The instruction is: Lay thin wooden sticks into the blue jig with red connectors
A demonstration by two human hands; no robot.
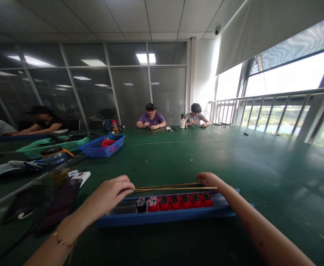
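Thin yellowish strips (pixel 167 187), long and nearly straight, stretch between my two hands just behind a long blue tray (pixel 162 218). My left hand (pixel 120 189) is closed, its fingertips pressed together at the strips' left end. At their right end my right hand (pixel 208 179) is closed, with its fingers bent around the strip ends; the exact grip is partly hidden. A row of several red blocks with dark tops (pixel 174 201) stands in the tray. At the row's left end sits a black block with a grey top (pixel 141 204).
On the left lie a blue basket (pixel 103 149) with a red item, a green basket (pixel 31 149) of cables, a lidded jar (pixel 55 162), a white device (pixel 81 178) and a dark tablet (pixel 58 203). Several people sit around the green table (pixel 162 162).
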